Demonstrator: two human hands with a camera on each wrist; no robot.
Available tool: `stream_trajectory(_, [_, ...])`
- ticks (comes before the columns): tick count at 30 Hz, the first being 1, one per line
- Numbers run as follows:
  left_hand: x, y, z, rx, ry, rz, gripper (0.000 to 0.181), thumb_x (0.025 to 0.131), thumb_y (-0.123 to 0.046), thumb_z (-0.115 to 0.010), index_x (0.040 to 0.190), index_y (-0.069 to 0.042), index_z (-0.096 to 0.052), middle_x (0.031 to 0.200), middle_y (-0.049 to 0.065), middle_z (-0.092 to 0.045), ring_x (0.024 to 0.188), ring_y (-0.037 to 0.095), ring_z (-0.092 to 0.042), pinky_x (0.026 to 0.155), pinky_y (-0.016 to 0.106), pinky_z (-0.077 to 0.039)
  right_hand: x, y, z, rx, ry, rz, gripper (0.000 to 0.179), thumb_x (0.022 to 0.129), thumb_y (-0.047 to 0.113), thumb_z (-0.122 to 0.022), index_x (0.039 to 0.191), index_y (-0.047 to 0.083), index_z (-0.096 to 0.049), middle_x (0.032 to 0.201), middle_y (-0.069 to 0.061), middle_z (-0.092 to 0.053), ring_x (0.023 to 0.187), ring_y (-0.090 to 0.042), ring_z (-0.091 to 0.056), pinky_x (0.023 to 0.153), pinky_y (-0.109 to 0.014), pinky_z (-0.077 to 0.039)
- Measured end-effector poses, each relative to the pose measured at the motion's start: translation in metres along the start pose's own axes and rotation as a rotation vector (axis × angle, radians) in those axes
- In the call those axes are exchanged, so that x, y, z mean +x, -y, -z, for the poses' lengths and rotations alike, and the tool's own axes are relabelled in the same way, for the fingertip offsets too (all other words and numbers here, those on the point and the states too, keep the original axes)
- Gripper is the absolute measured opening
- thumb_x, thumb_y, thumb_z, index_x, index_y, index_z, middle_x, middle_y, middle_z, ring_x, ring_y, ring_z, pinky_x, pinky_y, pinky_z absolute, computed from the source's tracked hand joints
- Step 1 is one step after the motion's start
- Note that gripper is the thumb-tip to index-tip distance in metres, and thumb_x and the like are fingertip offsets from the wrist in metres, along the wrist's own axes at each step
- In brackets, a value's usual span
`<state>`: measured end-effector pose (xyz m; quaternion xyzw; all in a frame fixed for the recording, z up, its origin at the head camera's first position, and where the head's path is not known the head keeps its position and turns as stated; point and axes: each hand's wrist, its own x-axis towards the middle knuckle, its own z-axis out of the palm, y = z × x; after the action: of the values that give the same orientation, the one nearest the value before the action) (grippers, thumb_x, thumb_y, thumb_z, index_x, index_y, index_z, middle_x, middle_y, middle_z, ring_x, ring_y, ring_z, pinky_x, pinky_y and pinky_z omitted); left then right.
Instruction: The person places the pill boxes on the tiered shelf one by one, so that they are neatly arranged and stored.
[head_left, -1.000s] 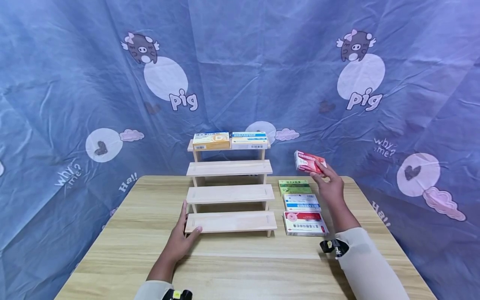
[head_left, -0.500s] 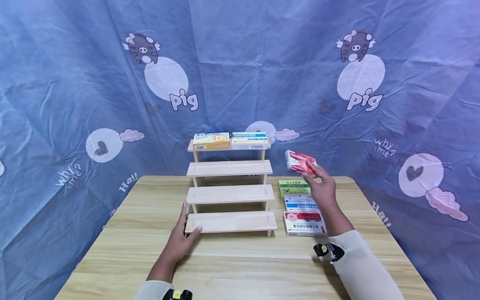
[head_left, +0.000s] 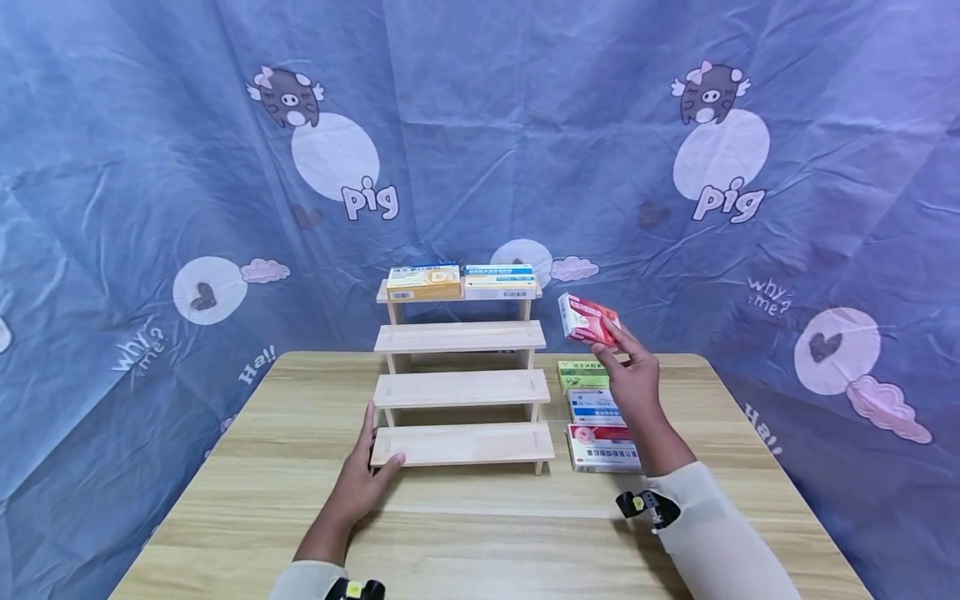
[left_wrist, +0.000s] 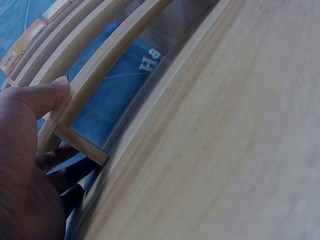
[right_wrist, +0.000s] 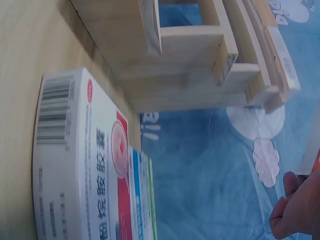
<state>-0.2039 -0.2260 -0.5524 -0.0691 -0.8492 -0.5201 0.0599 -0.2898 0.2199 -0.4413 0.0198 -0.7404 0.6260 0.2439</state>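
Note:
A wooden four-tier step rack stands on the table. My left hand grips its lowest step at the left end; in the left wrist view the thumb lies over the step's edge and the other fingers reach past the leg. My right hand pinches a red and white medicine box at its right end, raised to the right of the rack near the top step's height. Only a corner of that box shows in the right wrist view, beside the curled fingers.
On the top step sit an orange and white medicine box and a blue and white one. Right of the rack lie a green box, another blue and white box and a red and white box. A blue printed cloth hangs behind.
My right hand has carried the red and white medicine box leftward and slightly up toward the rack. My left hand keeps its place on the lowest step.

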Motion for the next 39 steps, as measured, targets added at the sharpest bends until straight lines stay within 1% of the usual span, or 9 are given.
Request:
stream_trajectory(3, [0.000,0.000,0.000,0.005,0.000,0.001,0.109,0.105,-0.025,-0.075,0.177,-0.034,0.007,0.170,0.029,-0.042,0.156,0.048,-0.046,0.129,0.065,-0.034,-0.004,0.002,-0.006,0.004,-0.017,0.046,0.051,0.102,0.013,-0.077,0.152,0.016,-0.066,0.170,-0.008,-0.052,0.156,-0.024,-0.048,0.080,-0.007,-0.045])
stream_trajectory(6, [0.000,0.000,0.000,0.010,-0.004,-0.003,0.109,0.105,-0.024,-0.075,0.177,-0.035,0.007,0.170,0.030,-0.042,0.156,0.049,-0.047,0.128,0.065,-0.034,-0.008,0.006,-0.012,-0.005,-0.030,0.090,0.053,0.100,0.010,-0.079,0.151,0.016,-0.067,0.168,-0.007,-0.055,0.150,-0.020,-0.052,0.081,-0.019,-0.039])
stream_trajectory(10, [0.000,-0.001,0.000,0.006,-0.007,-0.002,0.109,0.105,-0.024,-0.075,0.177,-0.032,0.006,0.170,0.029,-0.043,0.155,0.049,-0.047,0.128,0.065,-0.034,-0.014,0.013,-0.020,-0.004,-0.029,0.118,0.054,0.099,0.009,-0.079,0.151,0.015,-0.067,0.168,-0.009,-0.054,0.151,-0.025,-0.052,0.084,-0.024,-0.035])
stream_trajectory(13, [0.000,-0.001,-0.001,0.007,-0.004,0.001,0.108,0.105,-0.026,-0.075,0.178,-0.029,0.006,0.169,0.029,-0.044,0.155,0.048,-0.048,0.128,0.065,-0.035,-0.018,0.015,-0.027,0.015,-0.028,0.124,0.053,0.099,0.008,-0.079,0.150,0.014,-0.068,0.168,-0.011,-0.054,0.153,-0.030,-0.051,0.084,-0.022,-0.037])
stream_trajectory(17, [0.000,0.000,-0.001,0.010,-0.004,0.002,0.108,0.106,-0.027,-0.074,0.178,-0.031,0.006,0.170,0.029,-0.043,0.155,0.049,-0.047,0.128,0.066,-0.034,-0.022,0.016,-0.038,0.064,-0.020,0.149,0.052,0.098,0.004,-0.079,0.148,0.010,-0.068,0.168,-0.013,-0.053,0.157,-0.035,-0.049,0.093,-0.010,-0.044])
stream_trajectory(19, [-0.001,0.000,-0.001,0.013,-0.005,-0.001,0.107,0.106,-0.028,-0.073,0.177,-0.033,0.007,0.171,0.029,-0.041,0.156,0.049,-0.046,0.128,0.067,-0.034,-0.025,0.016,-0.043,0.082,-0.016,0.173,0.052,0.097,0.001,-0.079,0.147,0.008,-0.069,0.168,-0.015,-0.053,0.158,-0.036,-0.048,0.099,-0.007,-0.046])
stream_trajectory(25, [0.000,-0.002,0.000,0.019,-0.006,-0.005,0.107,0.106,-0.030,-0.073,0.177,-0.036,0.008,0.172,0.030,-0.040,0.157,0.050,-0.044,0.129,0.068,-0.032,-0.031,0.014,-0.056,0.053,-0.024,0.233,0.055,0.092,0.000,-0.083,0.144,0.009,-0.071,0.165,-0.015,-0.056,0.154,-0.037,-0.050,0.113,-0.010,-0.039])
stream_trajectory(33, [0.000,-0.003,0.000,0.011,-0.004,-0.006,0.108,0.106,-0.028,-0.074,0.176,-0.037,0.008,0.172,0.029,-0.039,0.157,0.050,-0.043,0.129,0.067,-0.032,-0.037,0.017,-0.073,-0.028,0.020,0.346,0.057,0.087,0.001,-0.088,0.141,0.009,-0.074,0.163,-0.019,-0.058,0.134,-0.031,-0.058,0.107,-0.014,-0.041])
stream_trajectory(39, [-0.001,-0.004,0.001,0.014,0.002,0.002,0.107,0.107,-0.030,-0.072,0.176,-0.036,0.009,0.174,0.030,-0.036,0.159,0.051,-0.040,0.129,0.069,-0.031,-0.041,0.020,-0.084,-0.078,0.040,0.388,0.059,0.082,0.004,-0.093,0.138,0.010,-0.076,0.157,-0.020,-0.062,0.128,-0.036,-0.063,0.103,-0.017,-0.044])
